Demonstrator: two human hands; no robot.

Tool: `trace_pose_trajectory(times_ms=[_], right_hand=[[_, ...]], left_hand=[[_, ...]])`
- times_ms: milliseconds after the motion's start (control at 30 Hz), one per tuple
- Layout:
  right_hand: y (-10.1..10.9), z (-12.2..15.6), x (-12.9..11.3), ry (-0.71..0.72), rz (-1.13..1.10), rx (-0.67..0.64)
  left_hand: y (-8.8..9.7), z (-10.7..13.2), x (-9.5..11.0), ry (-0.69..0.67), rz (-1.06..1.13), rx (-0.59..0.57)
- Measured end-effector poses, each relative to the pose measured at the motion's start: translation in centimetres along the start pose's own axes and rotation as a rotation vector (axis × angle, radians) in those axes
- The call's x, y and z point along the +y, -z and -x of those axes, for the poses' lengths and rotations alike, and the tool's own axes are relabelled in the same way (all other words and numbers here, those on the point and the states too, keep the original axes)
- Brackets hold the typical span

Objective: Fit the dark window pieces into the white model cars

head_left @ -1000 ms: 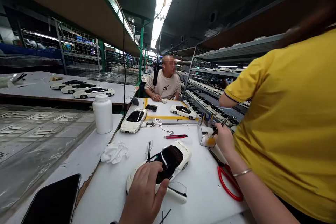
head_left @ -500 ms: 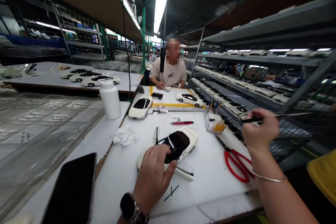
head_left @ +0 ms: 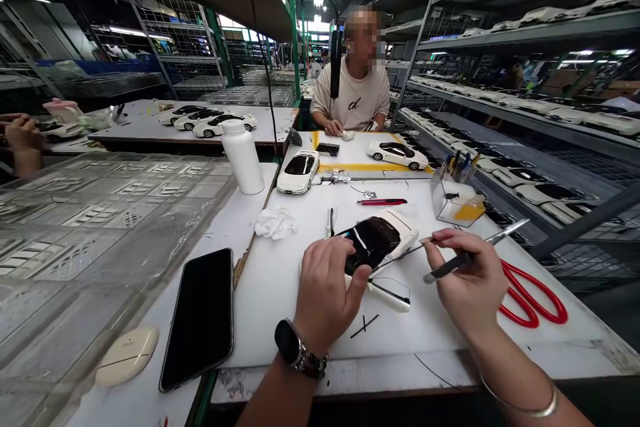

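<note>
Left hand [head_left: 325,293] closed around a white model car [head_left: 400,230], fingers over its dark window side; car sits on the white workbench [head_left: 280,310], between both hands; right hand [head_left: 470,273] pinches a black-handled pointed metal tool [head_left: 447,267], tip angled up and away; red-handled scissors [head_left: 533,297] lie just beyond that hand; clear acrylic pen holder [head_left: 453,197] stands farther up the bench; black smartphone [head_left: 197,320] lies well left.

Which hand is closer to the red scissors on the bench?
Right. The right hand, holding a black-handled tool, is just left of the red-handled scissors, not touching them. The left hand is farther away, on the white model car.
</note>
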State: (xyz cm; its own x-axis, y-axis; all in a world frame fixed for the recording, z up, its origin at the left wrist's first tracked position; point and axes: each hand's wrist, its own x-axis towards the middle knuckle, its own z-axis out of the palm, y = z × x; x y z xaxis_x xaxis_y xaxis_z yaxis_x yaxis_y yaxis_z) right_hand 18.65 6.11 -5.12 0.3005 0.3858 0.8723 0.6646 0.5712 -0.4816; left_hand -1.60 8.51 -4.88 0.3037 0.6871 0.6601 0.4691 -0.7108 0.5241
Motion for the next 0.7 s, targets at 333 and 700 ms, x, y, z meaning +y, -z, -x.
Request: trace_pose_trajectory(times_ms=[333,700], right_hand=[[-0.94,0.33,0.49,0.096,0.048,-0.078],[-1.10,0.41,0.38,0.130,0.039,-0.072]], left_hand=[[0.11,-0.06,0.31,-0.009,0.028,-0.010],[0.22,-0.09,0.38,-0.005,0.032,-0.018]])
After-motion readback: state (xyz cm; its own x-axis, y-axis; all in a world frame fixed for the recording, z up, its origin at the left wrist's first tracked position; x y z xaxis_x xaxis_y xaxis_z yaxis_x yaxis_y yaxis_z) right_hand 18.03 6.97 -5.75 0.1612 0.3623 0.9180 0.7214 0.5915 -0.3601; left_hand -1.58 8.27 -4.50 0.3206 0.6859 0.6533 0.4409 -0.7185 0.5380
